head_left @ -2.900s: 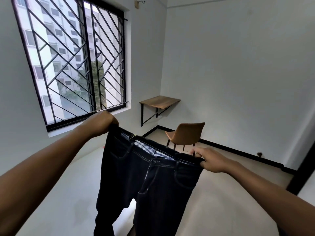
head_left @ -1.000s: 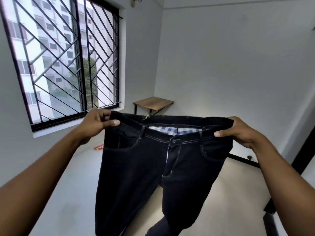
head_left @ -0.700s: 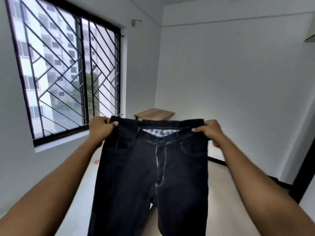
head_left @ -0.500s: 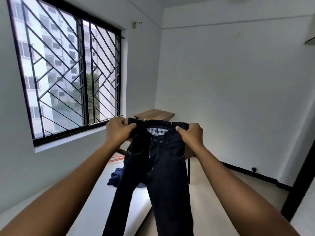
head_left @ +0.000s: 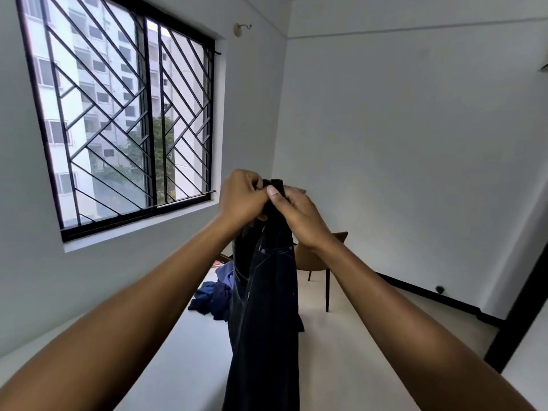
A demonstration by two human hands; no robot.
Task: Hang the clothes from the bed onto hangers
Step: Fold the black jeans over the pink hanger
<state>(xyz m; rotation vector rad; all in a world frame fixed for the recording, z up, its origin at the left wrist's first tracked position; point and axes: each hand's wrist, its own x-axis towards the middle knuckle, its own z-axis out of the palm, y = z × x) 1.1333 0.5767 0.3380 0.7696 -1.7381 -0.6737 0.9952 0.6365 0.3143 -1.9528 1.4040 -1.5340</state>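
While the white bed [head_left: 178, 351] lies below, the dark jeans [head_left: 267, 307] hang straight down above it, doubled leg on leg, probably so they drape neatly over a hanger. More blue clothes [head_left: 212, 295] sit heaped farther along the bed. The left hand [head_left: 241, 200] and right hand [head_left: 296, 216] meet at the waistband, their curled fingers [head_left: 272, 193] pinching both halves together.
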